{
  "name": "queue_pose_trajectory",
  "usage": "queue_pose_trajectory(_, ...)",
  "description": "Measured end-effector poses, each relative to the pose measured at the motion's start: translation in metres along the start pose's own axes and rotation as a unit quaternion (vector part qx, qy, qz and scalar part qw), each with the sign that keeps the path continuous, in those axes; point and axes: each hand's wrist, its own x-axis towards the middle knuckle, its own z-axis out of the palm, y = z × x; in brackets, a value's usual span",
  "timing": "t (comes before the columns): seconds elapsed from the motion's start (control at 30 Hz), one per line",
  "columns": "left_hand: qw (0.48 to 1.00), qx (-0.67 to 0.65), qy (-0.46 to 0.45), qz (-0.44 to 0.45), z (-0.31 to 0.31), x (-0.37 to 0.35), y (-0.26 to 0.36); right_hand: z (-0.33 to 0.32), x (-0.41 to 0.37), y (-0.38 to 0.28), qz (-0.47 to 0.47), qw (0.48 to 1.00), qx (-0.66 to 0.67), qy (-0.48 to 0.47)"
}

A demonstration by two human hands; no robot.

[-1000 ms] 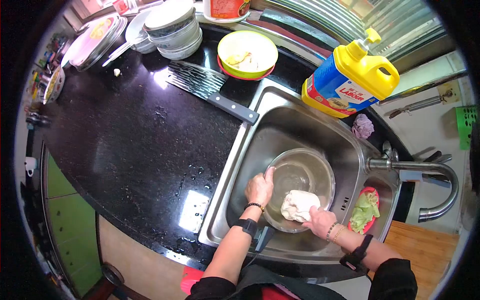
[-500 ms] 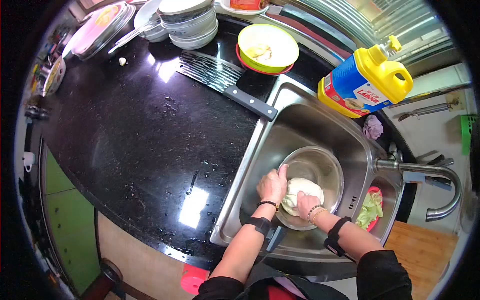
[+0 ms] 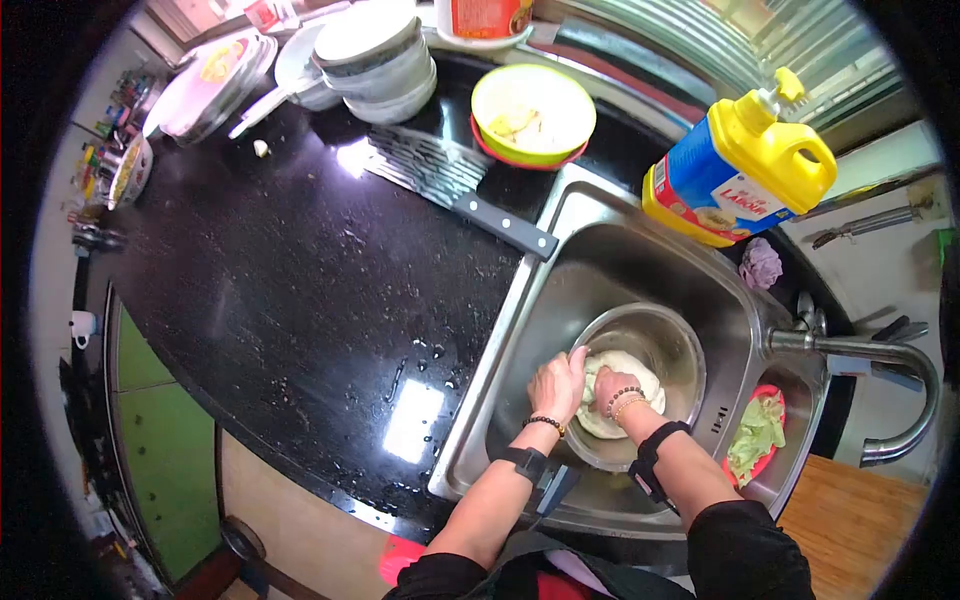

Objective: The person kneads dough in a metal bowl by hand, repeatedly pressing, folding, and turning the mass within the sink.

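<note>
A steel bowl [image 3: 683, 350] stands in the large sink basin [image 3: 590, 270]. In it lies a pale, whitish-green lump [image 3: 635, 375], perhaps a cabbage. My left hand [image 3: 557, 388] is at the bowl's left rim, its thumb pointing up beside the lump and its fingers curled down, their tips hidden. My right hand [image 3: 615, 390] presses into the middle of the lump with its fingers bent and partly sunk out of sight.
A cleaver [image 3: 505, 225] lies left of the sink with its handle over the edge. Behind are a yellow-green bowl [image 3: 535, 110], stacked bowls [image 3: 385, 80] and a yellow bottle [image 3: 740, 170]. Right are the faucet [image 3: 850, 345], leaves in a red basket [image 3: 757, 435] and a wooden board [image 3: 850, 510].
My right hand has pushed deeper into the lump, which now looks more opened around it. The whole view has shifted slightly.
</note>
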Motion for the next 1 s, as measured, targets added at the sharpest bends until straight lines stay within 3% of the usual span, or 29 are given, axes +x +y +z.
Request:
queue_pose_trajectory(0.07,1.000,-0.010,0.016,0.006,0.001,0.001,0.000,-0.005,0.007,0.000,0.032,0.998,0.013,-0.049)
queue_pose_trajectory(0.13,0.999,-0.040,0.020,0.001,0.004,0.000,-0.003,-0.010,-0.004,0.004,0.021,0.999,0.035,-0.027)
queue_pose_trajectory(0.27,0.997,-0.069,-0.007,-0.017,0.005,0.002,-0.007,0.019,-0.040,0.021,-0.054,0.975,0.155,0.151)
queue_pose_trajectory(0.33,0.997,-0.075,0.002,-0.002,0.011,0.001,-0.009,0.012,-0.066,0.031,-0.088,0.958,0.218,0.166)
queue_pose_trajectory(0.37,0.997,-0.077,-0.002,-0.010,0.008,0.000,-0.005,0.014,-0.072,0.044,-0.117,0.941,0.252,0.192)
queue_pose_trajectory(0.4,0.997,-0.080,0.000,-0.020,0.005,0.001,-0.003,0.026,-0.068,0.061,-0.138,0.890,0.315,0.299)
queue_pose_trajectory(0.43,0.995,-0.095,-0.006,-0.020,0.006,0.001,-0.006,0.017,-0.068,0.072,-0.049,0.909,0.286,0.299)
queue_pose_trajectory(0.47,0.994,-0.109,-0.008,-0.021,0.009,0.002,-0.009,0.021,-0.057,0.087,0.001,0.884,0.345,0.314)
queue_pose_trajectory(0.5,0.994,-0.107,-0.002,-0.014,0.010,0.003,-0.009,0.013,-0.052,0.096,0.075,0.894,0.362,0.254)
queue_pose_trajectory(0.57,0.994,-0.113,0.006,-0.005,0.015,0.004,-0.012,0.030,-0.025,0.112,0.137,0.915,0.338,0.173)
queue_pose_trajectory(0.63,0.993,-0.114,0.010,-0.006,0.020,0.006,-0.016,0.054,0.007,0.100,0.121,0.923,0.350,0.110)
queue_pose_trajectory(0.67,0.994,-0.105,0.008,-0.011,0.020,0.006,-0.017,0.075,0.021,0.100,0.033,0.937,0.310,0.158)
queue_pose_trajectory(0.7,0.995,-0.102,0.013,-0.016,0.017,0.006,-0.016,0.068,0.012,0.093,0.017,0.930,0.315,0.191)
queue_pose_trajectory(0.77,0.993,-0.114,0.022,-0.022,0.022,0.010,-0.022,0.099,0.042,0.103,0.025,0.958,0.241,0.155)
queue_pose_trajectory(0.87,0.990,-0.113,0.075,-0.033,0.027,0.012,-0.023,0.078,-0.003,0.078,0.025,0.883,0.384,0.268)
queue_pose_trajectory(1.0,0.988,-0.124,0.082,-0.035,0.021,0.007,-0.020,0.033,-0.046,0.044,0.083,0.863,0.399,0.299)
